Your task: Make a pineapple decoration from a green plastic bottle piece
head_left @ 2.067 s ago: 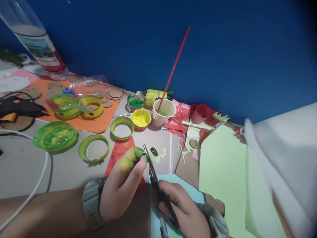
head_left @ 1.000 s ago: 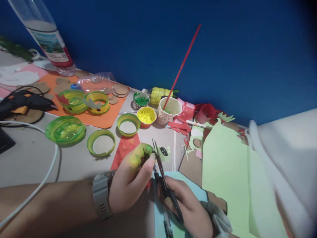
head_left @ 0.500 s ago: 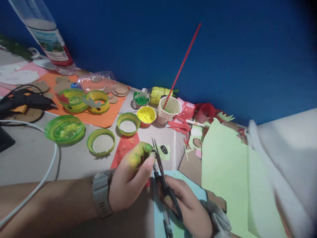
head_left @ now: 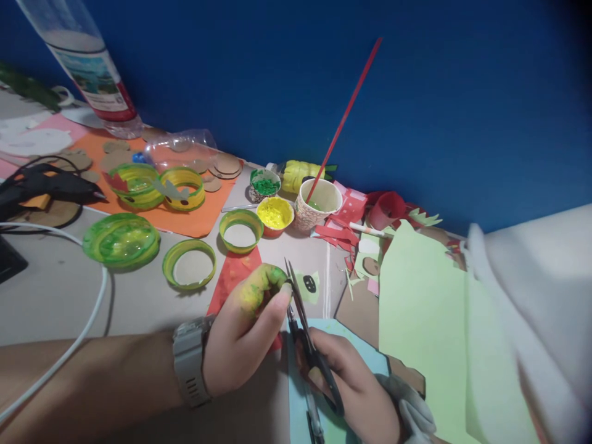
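I have the left hand (head_left: 240, 339) pinching a small dark piece (head_left: 289, 282), mostly hidden, between thumb and forefinger. My right hand (head_left: 349, 385) grips the scissors (head_left: 303, 338) by the handles; the blades, narrowly parted, stand beside the left fingertips. Blue paper (head_left: 296, 407) lies below. A green scrap (head_left: 313, 297) bearing a black oval (head_left: 309, 283) lies near the blades.

Our left hand (head_left: 243, 342) pinches at the fingertips, stained yellow and green. Our right hand (head_left: 346, 377) curls nearby, gripping.
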`<state>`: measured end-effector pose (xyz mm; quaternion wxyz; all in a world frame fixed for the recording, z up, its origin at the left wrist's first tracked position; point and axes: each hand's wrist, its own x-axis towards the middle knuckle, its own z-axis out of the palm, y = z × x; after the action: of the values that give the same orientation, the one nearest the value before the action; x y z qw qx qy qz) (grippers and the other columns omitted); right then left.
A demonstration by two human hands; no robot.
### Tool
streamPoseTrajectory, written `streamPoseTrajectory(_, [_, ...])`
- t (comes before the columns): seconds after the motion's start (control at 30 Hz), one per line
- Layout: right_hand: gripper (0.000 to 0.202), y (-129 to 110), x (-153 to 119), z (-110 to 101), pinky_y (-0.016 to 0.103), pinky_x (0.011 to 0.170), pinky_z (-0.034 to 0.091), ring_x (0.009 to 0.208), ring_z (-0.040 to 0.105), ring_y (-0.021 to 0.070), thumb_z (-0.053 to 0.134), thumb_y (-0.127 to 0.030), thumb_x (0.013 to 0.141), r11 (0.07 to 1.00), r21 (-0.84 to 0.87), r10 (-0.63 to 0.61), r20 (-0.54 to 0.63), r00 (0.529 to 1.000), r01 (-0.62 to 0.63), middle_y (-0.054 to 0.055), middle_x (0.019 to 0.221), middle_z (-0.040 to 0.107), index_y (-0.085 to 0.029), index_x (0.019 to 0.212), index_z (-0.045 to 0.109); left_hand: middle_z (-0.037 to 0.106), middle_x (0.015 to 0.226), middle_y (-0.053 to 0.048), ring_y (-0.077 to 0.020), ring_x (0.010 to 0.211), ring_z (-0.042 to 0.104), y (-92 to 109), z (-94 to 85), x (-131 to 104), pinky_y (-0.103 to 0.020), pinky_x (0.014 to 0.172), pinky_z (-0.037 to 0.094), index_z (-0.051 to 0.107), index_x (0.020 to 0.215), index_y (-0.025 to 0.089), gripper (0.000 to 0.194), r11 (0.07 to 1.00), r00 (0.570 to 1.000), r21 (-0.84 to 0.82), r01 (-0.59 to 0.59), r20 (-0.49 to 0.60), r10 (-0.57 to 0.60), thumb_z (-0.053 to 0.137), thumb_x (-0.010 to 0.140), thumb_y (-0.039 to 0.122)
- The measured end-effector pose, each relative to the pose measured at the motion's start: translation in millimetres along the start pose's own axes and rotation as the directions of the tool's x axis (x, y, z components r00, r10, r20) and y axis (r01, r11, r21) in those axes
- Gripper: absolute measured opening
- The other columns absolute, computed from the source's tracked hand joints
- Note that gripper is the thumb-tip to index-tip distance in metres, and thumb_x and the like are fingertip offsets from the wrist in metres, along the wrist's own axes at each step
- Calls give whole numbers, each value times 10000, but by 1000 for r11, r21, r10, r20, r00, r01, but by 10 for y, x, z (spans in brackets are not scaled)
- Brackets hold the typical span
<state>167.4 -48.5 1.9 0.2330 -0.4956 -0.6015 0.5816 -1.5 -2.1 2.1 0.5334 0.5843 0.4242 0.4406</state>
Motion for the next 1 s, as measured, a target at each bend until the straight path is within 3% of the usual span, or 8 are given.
streamPoseTrajectory(0.2, [510, -12, 8, -8, 230, 520, 298, 572, 356, 114, 418, -653, 896, 999, 10, -34, 14, 999, 34, -32, 629, 390, -178, 713, 454, 537, 676, 5, -150, 690, 536, -33, 12, -23, -267, 680, 457, 536, 758, 215, 246, 1000, 999, -3, 2, -47, -2, 431, 958, 313])
streamPoseTrajectory(0.57, [468, -3, 4, -8, 220, 547, 308, 598, 376, 112, 425, -602, 924, 999, 9, -39, 13, 999, 39, -28, 651, 410, -174, 737, 462, 512, 679, 29, -130, 690, 529, -68, -6, -37, -245, 651, 435, 577, 876, 236, 200, 1000, 1000, -9, 1, -28, -1, 424, 969, 324])
streamPoseTrajectory(1.0, [467, 5, 1, -2, 233, 549, 295, 598, 360, 122, 421, -609, 920, 999, 29, -39, 16, 999, 39, -28, 658, 403, -176, 749, 465, 490, 682, 30, -123, 704, 509, -9, -24, -1, -239, 662, 416, 489, 752, 215, 250, 1000, 1000, -4, -7, 16, 7, 401, 974, 288])
